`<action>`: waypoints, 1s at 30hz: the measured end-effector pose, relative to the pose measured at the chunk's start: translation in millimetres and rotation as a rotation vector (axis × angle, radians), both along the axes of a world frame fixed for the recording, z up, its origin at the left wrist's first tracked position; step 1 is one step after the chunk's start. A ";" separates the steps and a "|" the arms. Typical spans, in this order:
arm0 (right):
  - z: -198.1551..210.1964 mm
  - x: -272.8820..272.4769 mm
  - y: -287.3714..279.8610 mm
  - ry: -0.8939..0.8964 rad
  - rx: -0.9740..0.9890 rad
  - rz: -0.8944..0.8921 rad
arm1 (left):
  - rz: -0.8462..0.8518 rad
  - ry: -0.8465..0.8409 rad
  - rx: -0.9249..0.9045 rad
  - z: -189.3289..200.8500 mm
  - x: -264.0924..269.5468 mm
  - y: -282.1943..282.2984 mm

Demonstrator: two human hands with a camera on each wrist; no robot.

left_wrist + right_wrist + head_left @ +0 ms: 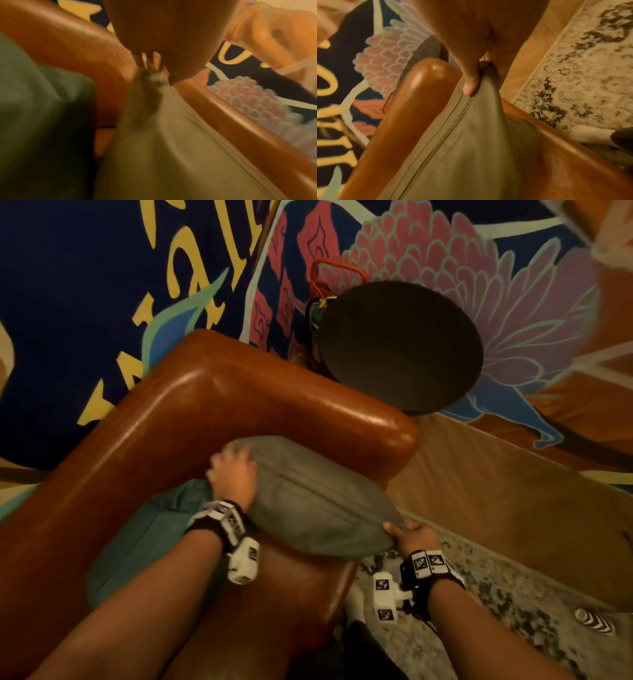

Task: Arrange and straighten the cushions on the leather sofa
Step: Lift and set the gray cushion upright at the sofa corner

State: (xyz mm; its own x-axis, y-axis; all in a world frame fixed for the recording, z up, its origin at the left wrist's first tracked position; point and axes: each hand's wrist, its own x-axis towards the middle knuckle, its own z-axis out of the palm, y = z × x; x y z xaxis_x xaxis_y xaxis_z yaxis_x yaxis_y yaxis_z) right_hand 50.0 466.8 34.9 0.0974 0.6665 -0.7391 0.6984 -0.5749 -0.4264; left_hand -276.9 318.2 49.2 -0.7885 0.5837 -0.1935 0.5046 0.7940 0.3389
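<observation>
A grey-green cushion (315, 501) lies against the armrest end of the brown leather sofa (212, 392). My left hand (233, 474) grips its far left corner (150, 81), blurred in the left wrist view. My right hand (411, 534) pinches the near right corner (481, 86), with the thumb on the seam. A darker teal cushion (144, 542) sits to the left on the seat, partly under my left forearm; it also fills the left of the left wrist view as the teal cushion (39, 108).
A round dark side table (400, 347) stands just past the armrest, with a red-handled object (329, 278) behind it. Painted murals cover the walls. A patterned rug (513, 604) and wooden floor (507, 491) lie to the right.
</observation>
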 end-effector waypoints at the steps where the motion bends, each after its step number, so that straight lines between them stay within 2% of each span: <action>1: -1.4 4.0 4.6 -0.005 0.009 -0.068 | 0.142 -0.003 -0.072 -1.4 -19.8 -7.3; 2: -1.3 5.8 7.3 -0.020 0.018 -0.088 | 0.244 -0.139 -0.090 -4.0 -35.7 -12.6; 4: 0.8 2.5 7.1 -0.002 0.056 -0.037 | 0.362 -0.550 0.108 -8.6 -55.5 -15.9; 5: 1.4 0.1 5.8 0.034 0.102 -0.014 | 0.421 -0.677 0.252 -10.4 -60.7 -16.8; 6: 2.7 -0.5 3.9 0.072 0.145 -0.007 | 0.455 -0.697 0.355 -10.4 -64.6 -17.1; 8: 6.8 5.0 5.3 0.089 0.167 -0.056 | 0.523 -0.655 0.430 -11.3 -69.0 -16.1; 10: 14.1 9.7 9.6 0.048 0.103 -0.102 | 0.500 -0.616 0.453 -2.6 -61.4 -13.1; 12: 21.0 3.2 15.3 -0.109 0.098 0.060 | 0.340 -0.454 0.407 12.0 -50.0 -8.0; 14: 32.2 -18.0 11.7 -0.222 0.241 0.283 | 0.194 -0.335 0.360 34.9 -32.9 0.2; 15: 40.1 -31.8 6.8 -0.127 0.324 0.370 | 0.134 -0.314 0.367 47.6 -19.8 8.6; 17: 60.1 -75.2 -9.8 0.213 0.415 0.589 | 0.028 -0.303 0.412 72.0 9.2 26.0; 19: 70.5 -118.7 -32.7 0.315 0.424 0.805 | -0.145 -0.335 0.436 92.4 44.7 46.7; 20: 71.4 -133.4 -40.3 0.323 0.444 0.777 | -0.261 -0.363 0.427 102.4 62.7 55.9; 22: 71.1 -144.8 -39.7 0.336 0.478 0.410 | -0.468 -0.457 0.406 111.8 82.5 64.3; 24: 69.5 -132.7 -28.6 0.289 0.488 0.136 | -0.483 -0.499 0.450 102.5 72.3 58.7; 26: 67.6 -112.6 -16.4 0.244 0.509 0.060 | -0.213 -0.442 0.396 69.6 38.4 41.9; 28: 69.2 -97.9 -11.7 0.250 0.522 -0.002 | 0.137 -0.421 0.191 28.2 3.0 16.7; 30: 71.0 -87.1 -11.3 0.269 0.521 -0.043 | 0.339 -0.525 -0.011 -11.9 -13.7 -6.2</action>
State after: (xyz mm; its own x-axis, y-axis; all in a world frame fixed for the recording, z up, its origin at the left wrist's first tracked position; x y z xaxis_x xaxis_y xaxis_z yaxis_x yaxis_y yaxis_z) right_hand -37.0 455.5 105.9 -0.0131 0.9481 -0.3177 0.5072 -0.2675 -0.8193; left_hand -290.6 312.0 37.3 -0.7279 0.3134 -0.6099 -0.0078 0.8856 0.4644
